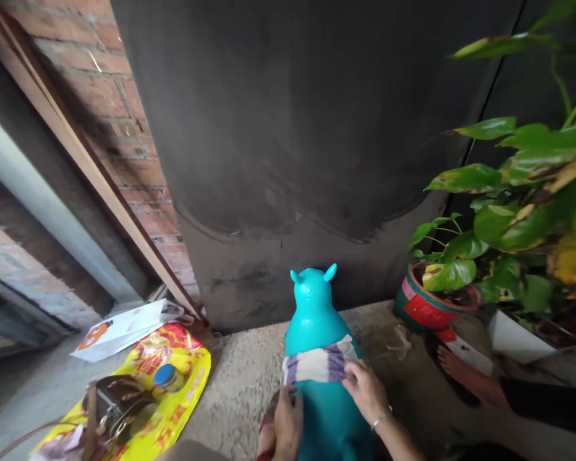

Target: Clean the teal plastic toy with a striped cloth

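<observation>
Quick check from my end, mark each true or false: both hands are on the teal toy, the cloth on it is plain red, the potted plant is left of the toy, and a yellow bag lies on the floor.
1. Both hands touch the teal toy: true; left hand and right hand rest on it.
2. The cloth is plain red: false; it is striped white and purple.
3. The potted plant stands left of the toy: false; it stands to the right.
4. A yellow bag lies on the floor: true.

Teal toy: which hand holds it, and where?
Left hand grips the teal toy at its left side; right hand presses the striped cloth on its back.
</observation>
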Demonstrator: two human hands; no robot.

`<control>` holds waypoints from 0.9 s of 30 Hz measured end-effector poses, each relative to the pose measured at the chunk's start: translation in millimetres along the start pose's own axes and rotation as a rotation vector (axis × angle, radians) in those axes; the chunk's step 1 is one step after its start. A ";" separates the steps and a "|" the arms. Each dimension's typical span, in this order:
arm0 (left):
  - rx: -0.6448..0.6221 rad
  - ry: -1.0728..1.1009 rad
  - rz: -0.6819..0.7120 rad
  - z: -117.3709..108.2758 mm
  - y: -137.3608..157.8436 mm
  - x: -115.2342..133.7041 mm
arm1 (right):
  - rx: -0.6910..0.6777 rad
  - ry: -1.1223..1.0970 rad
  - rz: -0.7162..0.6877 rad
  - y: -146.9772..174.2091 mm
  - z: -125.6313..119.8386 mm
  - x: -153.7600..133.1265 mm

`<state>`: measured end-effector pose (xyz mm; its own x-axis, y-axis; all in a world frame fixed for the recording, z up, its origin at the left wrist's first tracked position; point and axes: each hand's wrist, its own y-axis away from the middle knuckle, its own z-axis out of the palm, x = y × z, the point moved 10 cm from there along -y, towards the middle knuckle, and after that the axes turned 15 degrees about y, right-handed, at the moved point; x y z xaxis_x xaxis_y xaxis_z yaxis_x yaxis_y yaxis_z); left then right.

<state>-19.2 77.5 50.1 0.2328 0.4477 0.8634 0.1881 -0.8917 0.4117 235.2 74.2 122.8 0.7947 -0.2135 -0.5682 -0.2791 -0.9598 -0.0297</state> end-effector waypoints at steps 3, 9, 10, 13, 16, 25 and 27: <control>0.010 0.005 0.159 6.0 2.4 7.9 | -0.021 0.080 -0.080 12.9 17.8 0.0; -0.011 -0.091 0.423 36.4 12.1 20.0 | -0.072 0.165 -0.161 -2.0 6.6 -12.3; -0.024 -0.121 0.454 41.6 13.0 23.3 | -0.092 0.161 -0.182 -7.0 3.1 -19.8; -0.093 -0.122 0.424 49.8 9.1 31.8 | -0.155 0.147 -0.234 -22.2 -7.3 -47.4; -0.152 -0.056 0.368 43.5 1.3 44.6 | -0.212 0.155 -0.251 -31.8 -19.2 -73.6; -0.261 0.140 0.335 0.4 -6.8 59.8 | -0.413 0.249 -0.333 -22.6 -49.6 -104.1; -0.316 0.164 0.305 2.4 -3.7 61.9 | -0.463 0.228 -0.316 -21.8 -52.4 -102.9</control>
<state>-3.3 108.6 101.3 0.0735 0.1679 0.9831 -0.1711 -0.9690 0.1783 187.7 107.5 225.0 0.9107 0.1105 -0.3981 0.2123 -0.9518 0.2216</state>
